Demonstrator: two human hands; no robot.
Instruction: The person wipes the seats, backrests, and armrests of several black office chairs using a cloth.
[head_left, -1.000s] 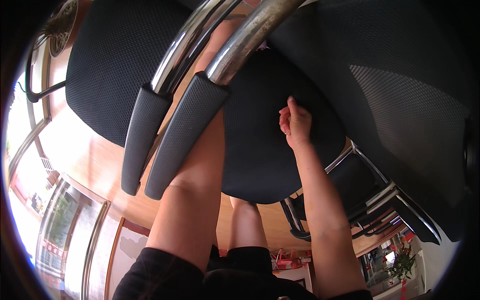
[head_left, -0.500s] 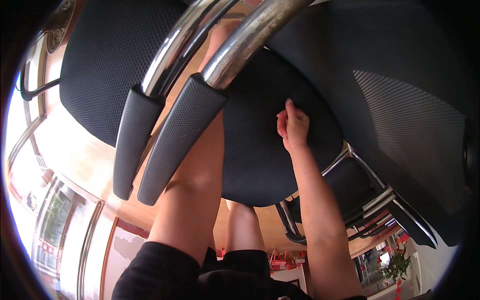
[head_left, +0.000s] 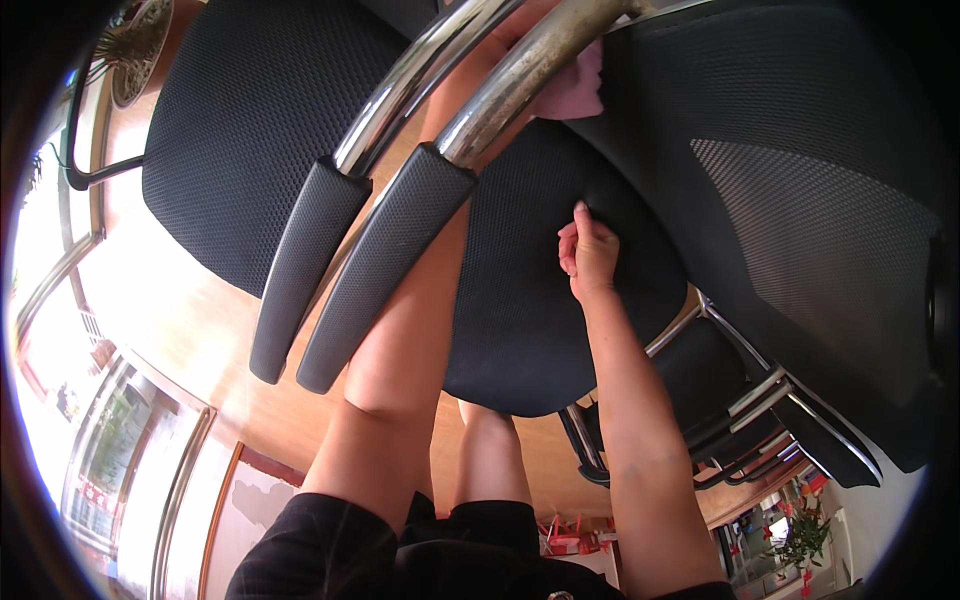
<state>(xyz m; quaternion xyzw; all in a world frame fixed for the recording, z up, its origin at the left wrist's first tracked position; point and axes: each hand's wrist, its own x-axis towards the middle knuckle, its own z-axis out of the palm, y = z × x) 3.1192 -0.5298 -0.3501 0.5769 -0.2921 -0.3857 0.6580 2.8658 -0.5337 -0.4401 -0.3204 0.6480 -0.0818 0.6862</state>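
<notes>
Two armrests, each a black grip on a chrome tube, cross side by side in front of my left arm. Behind the tubes my left hand (head_left: 522,22) shows only in part, at the top of the view. A pink cloth (head_left: 578,88) hangs from it against the lower backrest of the black chair; the tubes hide most of the fingers. My right hand (head_left: 590,245) is above this chair's black seat (head_left: 530,320), thumb stretched out, fingers loosely curled, with nothing visible in them. Whether it touches the seat I cannot tell.
A mesh backrest (head_left: 820,220) fills the right side. Another black mesh chair back (head_left: 250,150) stands at the left, near a potted plant (head_left: 140,60). Further chrome-framed chairs (head_left: 700,370) are beyond my right forearm. A glass door (head_left: 120,440) lies at lower left.
My left hand has moved up and to the right behind the chrome tubes, and the pink cloth has come into sight. The armrests sit slightly further right. My right hand has hardly moved.
</notes>
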